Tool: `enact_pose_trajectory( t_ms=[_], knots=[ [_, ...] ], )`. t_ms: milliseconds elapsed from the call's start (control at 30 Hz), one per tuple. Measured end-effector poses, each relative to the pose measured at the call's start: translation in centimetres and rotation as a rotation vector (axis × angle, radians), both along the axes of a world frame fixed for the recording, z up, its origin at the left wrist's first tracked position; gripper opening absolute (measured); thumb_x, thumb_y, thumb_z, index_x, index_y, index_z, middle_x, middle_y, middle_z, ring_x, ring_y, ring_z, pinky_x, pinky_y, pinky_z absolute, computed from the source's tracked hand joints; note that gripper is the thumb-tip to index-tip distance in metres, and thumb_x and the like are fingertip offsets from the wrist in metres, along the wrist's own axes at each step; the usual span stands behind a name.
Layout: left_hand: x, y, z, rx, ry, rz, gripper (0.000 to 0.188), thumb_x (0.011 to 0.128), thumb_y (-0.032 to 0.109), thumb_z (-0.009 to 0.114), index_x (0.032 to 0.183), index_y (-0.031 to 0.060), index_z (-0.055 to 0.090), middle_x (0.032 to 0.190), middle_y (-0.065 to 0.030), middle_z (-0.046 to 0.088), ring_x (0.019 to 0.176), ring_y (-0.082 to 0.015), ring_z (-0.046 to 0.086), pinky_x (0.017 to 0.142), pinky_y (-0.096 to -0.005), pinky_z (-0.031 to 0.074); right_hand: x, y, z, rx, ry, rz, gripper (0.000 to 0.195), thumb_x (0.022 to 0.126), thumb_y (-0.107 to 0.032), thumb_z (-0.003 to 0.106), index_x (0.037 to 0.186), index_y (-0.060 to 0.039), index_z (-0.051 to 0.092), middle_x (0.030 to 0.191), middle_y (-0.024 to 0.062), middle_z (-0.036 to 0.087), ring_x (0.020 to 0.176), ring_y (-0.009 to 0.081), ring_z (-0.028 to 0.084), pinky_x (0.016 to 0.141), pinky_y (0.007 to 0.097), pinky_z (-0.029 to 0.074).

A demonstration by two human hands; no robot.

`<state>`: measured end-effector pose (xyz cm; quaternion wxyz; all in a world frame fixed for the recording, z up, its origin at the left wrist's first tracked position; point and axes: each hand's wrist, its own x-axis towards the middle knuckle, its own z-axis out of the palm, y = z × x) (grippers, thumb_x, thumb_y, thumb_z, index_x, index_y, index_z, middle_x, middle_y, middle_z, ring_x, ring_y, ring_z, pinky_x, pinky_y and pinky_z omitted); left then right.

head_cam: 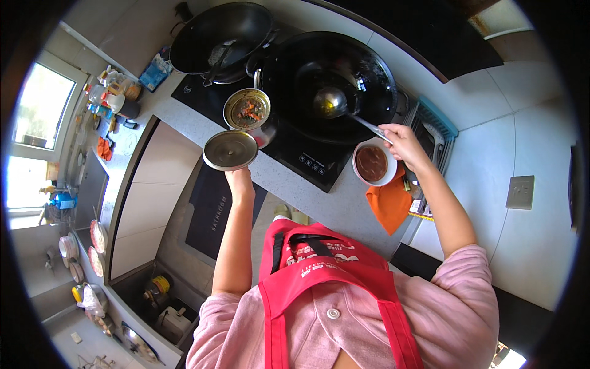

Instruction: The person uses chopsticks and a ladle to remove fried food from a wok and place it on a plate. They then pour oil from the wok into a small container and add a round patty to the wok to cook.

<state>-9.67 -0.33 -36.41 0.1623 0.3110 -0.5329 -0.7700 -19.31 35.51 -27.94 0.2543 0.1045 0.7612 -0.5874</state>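
My right hand (403, 145) is closed around the handle of a metal ladle (331, 104), whose bowl holds a yellowish liquid inside a large black wok (299, 69). My left hand (239, 180) holds a round metal lid (230, 150) at its near edge. Just beyond the lid is a small metal strainer pot (247, 109) with orange and green bits in it, its handle pointing away. Near my right hand, a white bowl (392, 170) of reddish-brown sauce stands on the counter, close to an orange cloth (389, 205).
A second wok (230, 23) with a dark utensil in it sits at the back left. Both woks are by the black cooktop (299, 159). Bottles (122, 104) line the left counter. A blue rack (435, 117) stands right of the large wok, against the tiled wall.
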Motion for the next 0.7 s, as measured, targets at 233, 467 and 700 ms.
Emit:
enact_pose_trajectory(
  t_ms=[233, 467, 700],
  knots=[
    [0.2, -0.1, 0.3, -0.008, 0.007, -0.03, 0.008, 0.085, 0.011, 0.058, 0.092, 0.0126, 0.056, 0.072, 0.0073, 0.045, 0.056, -0.0016, 0.033, 0.049, -0.0183, 0.023, 0.4, -1.9, -0.3, -0.417, -0.265, -0.058, 0.028, 0.097, -0.009, 0.044, 0.121, 0.002, 0.053, 0.072, 0.0022, 0.051, 0.049, 0.001, 0.036, 0.04, 0.014, 0.028],
    [0.4, -0.1, -0.4, 0.026, 0.014, 0.001, 0.01, 0.084, 0.01, 0.058, 0.094, 0.0126, 0.055, 0.072, 0.007, 0.045, 0.057, -0.0021, 0.033, 0.049, -0.0181, 0.024, 1.4, -3.1, 2.9, -0.416, -0.092, -0.059, 0.03, 0.097, -0.012, 0.049, 0.123, 0.0014, 0.052, 0.073, 0.0018, 0.05, 0.05, 0.0004, 0.035, 0.041, 0.0139, 0.028],
    [2.0, -0.9, -2.0, -0.074, 0.037, -0.06, 0.019, 0.087, 0.014, 0.061, 0.105, 0.0101, 0.056, 0.089, 0.0048, 0.05, 0.075, -0.0071, 0.041, 0.063, -0.0244, 0.035, 0.2, -1.5, 0.0, -0.013, 0.314, 0.047, 0.031, 0.094, -0.01, 0.051, 0.123, 0.0021, 0.052, 0.072, 0.0073, 0.056, 0.048, 0.012, 0.048, 0.045, 0.0235, 0.039]
  ],
)
